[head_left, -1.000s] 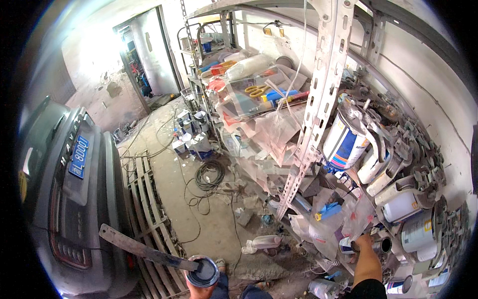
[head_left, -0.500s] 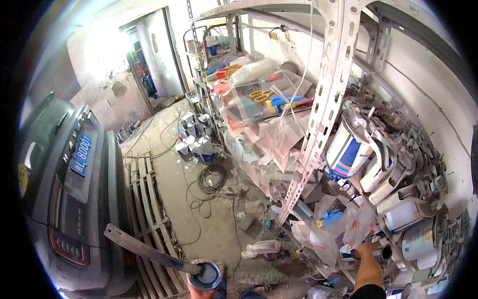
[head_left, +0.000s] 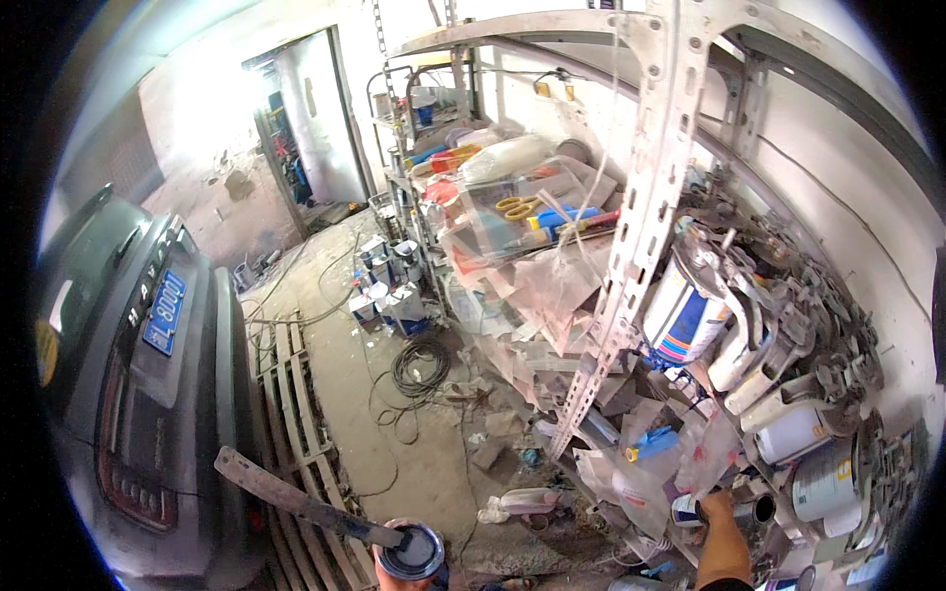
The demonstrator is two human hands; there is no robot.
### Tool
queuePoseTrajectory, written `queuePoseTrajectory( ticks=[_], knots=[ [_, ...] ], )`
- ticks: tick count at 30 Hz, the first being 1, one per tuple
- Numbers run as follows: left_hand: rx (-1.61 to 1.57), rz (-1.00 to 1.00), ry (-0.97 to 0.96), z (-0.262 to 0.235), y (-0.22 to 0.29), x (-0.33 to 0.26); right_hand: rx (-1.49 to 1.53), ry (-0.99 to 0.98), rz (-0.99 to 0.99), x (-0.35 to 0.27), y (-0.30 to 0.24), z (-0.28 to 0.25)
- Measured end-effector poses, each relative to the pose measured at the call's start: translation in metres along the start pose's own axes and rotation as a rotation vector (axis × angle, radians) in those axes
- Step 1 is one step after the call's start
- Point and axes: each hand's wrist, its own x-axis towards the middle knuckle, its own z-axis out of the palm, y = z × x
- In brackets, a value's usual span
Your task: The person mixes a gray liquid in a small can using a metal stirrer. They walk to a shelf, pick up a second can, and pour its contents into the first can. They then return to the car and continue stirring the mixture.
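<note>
My left hand (head_left: pixel 390 579) is closed around an open round can (head_left: pixel 414 550) of grey paint at the bottom centre. A long flat stirring stick (head_left: pixel 296 498) stands in the paint and slants out over the rim to the left. My right arm reaches to the cluttered lower right shelf. There my right hand (head_left: pixel 718 508) is closed on a small white-and-dark can (head_left: pixel 686 510), its fingertips partly hidden. A dark cylindrical container (head_left: pixel 764 508) lies just right of that hand. Clear plastic bags (head_left: pixel 705 448) and a blue-and-yellow item (head_left: pixel 652 443) are above it.
A perforated metal shelf post (head_left: pixel 631 246) rises between me and the shelf. Large paint cans (head_left: pixel 680 307) crowd the right. Papers and yellow-handled scissors (head_left: pixel 517 207) cover the far shelf. A dark car (head_left: pixel 168 394) and wooden pallet (head_left: pixel 310 424) are left. Coiled hose (head_left: pixel 421 367) lies on the floor.
The view has shifted slightly. My left hand with the paint can and stick appears a little farther right. My right hand stays at the small can.
</note>
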Motion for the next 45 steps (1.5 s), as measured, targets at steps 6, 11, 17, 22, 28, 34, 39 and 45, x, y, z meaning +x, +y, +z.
queuePoseTrajectory(
  ticks=[6,11,17,22,28,34,39,45],
  knots=[
    [-0.657,-0.46,-0.062,-0.004,-0.034,0.022,0.101,0.366,-0.096,0.001,0.017,0.018],
    [-0.612,-0.585,-0.22,0.004,-0.018,0.058,0.254,0.484,-0.193,-0.088,0.001,0.006],
    [-0.795,-0.779,-0.597,0.041,-0.077,0.109,0.341,0.557,-0.013,-0.263,0.032,0.068],
    [-0.709,-0.853,-1.163,0.069,-0.047,0.129,0.449,0.268,0.409,-0.439,0.031,0.174],
    [-0.921,-1.68,-1.432,0.086,-0.01,0.077,0.564,-0.032,0.892,-0.619,0.016,0.348],
    [-0.191,0.328,-1.961,0.065,-0.049,0.021,0.769,-0.156,1.185,-0.756,-0.028,0.473],
    [-0.31,0.905,-2.092,0.047,-0.026,-0.087,1.015,-0.214,1.335,-0.806,-0.054,0.556],
    [-0.44,0.706,-2.446,-0.008,-0.05,-0.179,1.245,-0.133,1.499,-0.847,-0.087,0.603]
  ],
)
